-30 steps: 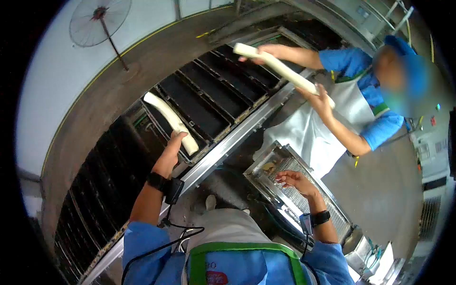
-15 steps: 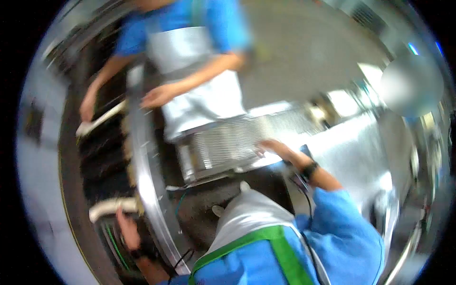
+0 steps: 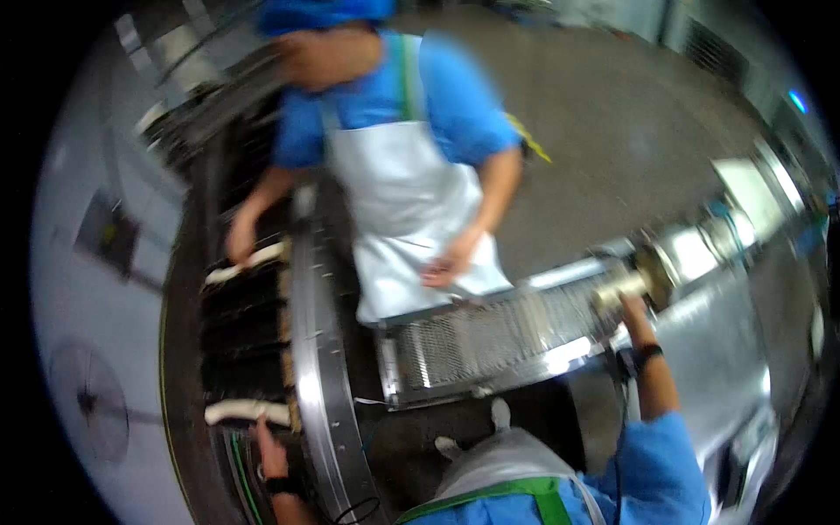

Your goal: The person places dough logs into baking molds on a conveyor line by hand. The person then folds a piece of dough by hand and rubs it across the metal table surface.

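At the lower left, my left hand (image 3: 272, 451) is at the lower edge of a long pale roll (image 3: 238, 410), which lies across the dark trays; blur hides how its fingers are set. My right hand (image 3: 636, 317) reaches to the far end of the metal mesh conveyor (image 3: 490, 337), its fingers closed on a shorter pale roll (image 3: 618, 290). Another long pale roll (image 3: 248, 263) is in the row of trays farther up, with a co-worker's hand (image 3: 241, 238) at it.
A co-worker in a white apron (image 3: 411, 192) stands beyond the conveyor, the other hand near its mesh. The metal rail (image 3: 315, 376) runs along the trays. A steel surface (image 3: 713, 350) lies right of my right arm. A wall fan (image 3: 87, 400) is at the left.
The view has swung toward the conveyor. My right hand has moved along it to the shorter roll. The co-worker's long roll has gone down onto the trays. My left hand stays by its roll.
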A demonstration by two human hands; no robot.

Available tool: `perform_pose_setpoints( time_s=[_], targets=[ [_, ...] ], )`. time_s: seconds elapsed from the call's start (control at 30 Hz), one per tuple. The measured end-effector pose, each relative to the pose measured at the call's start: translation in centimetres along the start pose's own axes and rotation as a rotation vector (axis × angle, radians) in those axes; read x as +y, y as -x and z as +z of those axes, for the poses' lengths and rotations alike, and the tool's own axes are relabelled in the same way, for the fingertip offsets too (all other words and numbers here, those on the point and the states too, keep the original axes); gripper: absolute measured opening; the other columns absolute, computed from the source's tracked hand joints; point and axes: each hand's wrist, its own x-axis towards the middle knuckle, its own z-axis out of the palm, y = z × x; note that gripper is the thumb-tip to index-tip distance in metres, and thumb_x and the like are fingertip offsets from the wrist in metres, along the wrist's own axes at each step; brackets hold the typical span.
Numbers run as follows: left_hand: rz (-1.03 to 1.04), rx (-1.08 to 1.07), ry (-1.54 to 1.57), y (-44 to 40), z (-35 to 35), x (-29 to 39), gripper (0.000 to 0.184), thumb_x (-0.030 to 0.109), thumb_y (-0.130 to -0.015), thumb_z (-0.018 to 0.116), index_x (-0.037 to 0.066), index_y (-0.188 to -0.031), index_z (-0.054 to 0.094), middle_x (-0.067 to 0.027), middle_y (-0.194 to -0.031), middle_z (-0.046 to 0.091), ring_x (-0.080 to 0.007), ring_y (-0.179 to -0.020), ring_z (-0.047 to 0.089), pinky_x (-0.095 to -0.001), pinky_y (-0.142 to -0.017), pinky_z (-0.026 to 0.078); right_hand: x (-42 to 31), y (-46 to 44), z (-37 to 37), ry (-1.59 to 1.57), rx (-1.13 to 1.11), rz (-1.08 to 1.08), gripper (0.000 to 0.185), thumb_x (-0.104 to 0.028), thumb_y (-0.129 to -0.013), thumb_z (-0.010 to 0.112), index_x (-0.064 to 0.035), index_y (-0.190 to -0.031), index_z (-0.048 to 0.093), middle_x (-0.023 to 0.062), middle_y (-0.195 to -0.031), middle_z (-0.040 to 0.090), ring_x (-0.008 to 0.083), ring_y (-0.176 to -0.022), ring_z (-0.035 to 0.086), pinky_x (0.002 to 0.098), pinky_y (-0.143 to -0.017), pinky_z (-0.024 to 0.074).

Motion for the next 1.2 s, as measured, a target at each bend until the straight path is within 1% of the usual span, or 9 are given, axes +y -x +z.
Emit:
perform_pose_setpoints(
  time_s=[0.07, 0.1, 0.37, 0.47, 0.53, 0.7, 0.73, 0.83, 1.2],
  targets=[
    [-0.053, -0.057, 0.164, -3.2, -1.3, -2.3, 0.074, 0.045, -0.072, 0.050, 0.007, -0.127, 0.018, -0.0085, -0.130, 0.019, -0.0210, -0.117, 0.020, -0.0315, -0.094, 0.018, -1.2, -1.4, -1.8, 0.026, -0.165, 0.022, 0.056, -0.002, -0.060, 0.059, -0.0102, -0.113, 0.042, 0.0162, -0.074, 0.055, 0.0325, -0.069, 0.052, 0.0416, -0.062, 0.0388],
    [-0.106, -0.011, 0.256, -2.5, -1.2, -1.4, 0.044, 0.007, -0.082, 0.038, 0.009, -0.124, 0.025, -0.0076, -0.128, 0.021, -0.0221, -0.113, 0.025, -0.0315, -0.092, 0.023, -1.2, -1.4, -0.2, 0.281, 0.030, -0.048, 0.052, -0.008, -0.061, 0.059, -0.0102, -0.111, 0.044, 0.0142, -0.066, 0.055, 0.0313, -0.064, 0.053, 0.0416, -0.055, 0.0394],
    [-0.023, -0.090, -0.077, -3.8, -4.8, -4.3, 0.073, 0.014, -0.071, 0.051, 0.010, -0.128, 0.006, -0.0154, -0.123, 0.026, -0.0232, -0.108, 0.030, -0.0296, -0.088, 0.024, -2.7, -4.1, 2.2, -0.029, -0.238, 0.131, 0.016, -0.019, -0.076, 0.048, -0.0058, -0.073, 0.056, 0.0129, -0.062, 0.055, 0.0186, -0.053, 0.054, 0.0313, -0.044, 0.0394],
    [-0.097, -0.034, 0.012, -0.3, -3.6, -0.8, 0.095, 0.029, -0.065, 0.058, 0.010, -0.128, -0.011, -0.0148, -0.118, 0.029, -0.0202, -0.092, 0.036, -0.0290, -0.080, 0.030, -5.7, -2.4, 0.2, -1.492, -0.202, 0.812, 0.009, -0.013, -0.076, 0.049, -0.0070, -0.069, 0.049, 0.0019, -0.051, 0.041, 0.0121, -0.044, 0.039, 0.0256, -0.040, 0.0343],
    [-0.038, 0.031, 0.099, 0.2, -3.4, -0.1, 0.084, 0.022, -0.065, 0.054, 0.008, -0.126, -0.002, -0.0152, -0.118, 0.029, -0.0215, -0.096, 0.034, -0.0317, -0.082, 0.028, -3.7, -0.5, -1.1, -1.395, -0.275, 0.187, 0.013, -0.014, -0.079, 0.046, -0.0040, -0.071, 0.047, -0.0016, -0.057, 0.042, 0.0077, -0.048, 0.038, 0.0227, -0.042, 0.0341],
    [0.487, -0.239, -0.531, 1.8, -5.4, -0.3, 0.048, -0.018, -0.070, 0.031, 0.001, -0.113, 0.038, -0.0194, -0.121, 0.032, -0.0257, -0.116, 0.026, -0.0357, -0.094, 0.019, -7.2, 3.2, -17.4, -1.824, -0.478, 0.071, 0.035, -0.028, -0.081, 0.043, -0.0029, -0.105, 0.045, 0.0077, -0.101, 0.047, 0.0183, -0.090, 0.049, 0.0283, -0.074, 0.0421],
    [0.305, -0.239, -0.203, 0.6, -6.2, -2.0, 0.040, 0.016, -0.077, 0.049, 0.005, -0.114, 0.039, -0.0103, -0.126, 0.026, -0.0173, -0.118, 0.022, -0.0275, -0.093, 0.020, -8.7, 3.7, -20.8, -1.732, -0.533, -0.013, 0.039, -0.030, -0.081, 0.043, -0.0024, -0.109, 0.042, 0.0091, -0.105, 0.046, 0.0191, -0.095, 0.047, 0.0299, -0.078, 0.0406],
    [-0.214, -0.049, 0.109, 0.0, -4.7, 0.0, 0.089, 0.030, -0.074, 0.053, 0.008, -0.126, -0.017, -0.0122, -0.134, -0.005, -0.0242, -0.123, 0.001, -0.0329, -0.097, 0.007, -13.8, 4.8, -25.5, -1.519, -0.328, -0.097, 0.041, -0.031, -0.081, 0.042, -0.0005, -0.109, 0.041, 0.0122, -0.099, 0.049, 0.0187, -0.088, 0.052, 0.0273, -0.074, 0.0438],
    [-0.271, -0.019, -0.122, 0.1, -4.0, 0.4, 0.085, 0.012, -0.075, 0.047, 0.008, -0.122, -0.023, -0.0138, -0.133, -0.013, -0.0286, -0.123, -0.001, -0.0369, -0.099, 0.015, -53.7, 4.8, -34.5, -1.539, -1.189, -0.852, 0.064, -0.019, -0.064, 0.059, 0.0037, -0.118, 0.032, 0.0132, -0.106, 0.047, 0.0176, -0.090, 0.050, 0.0267, -0.077, 0.0416]
  ],
)
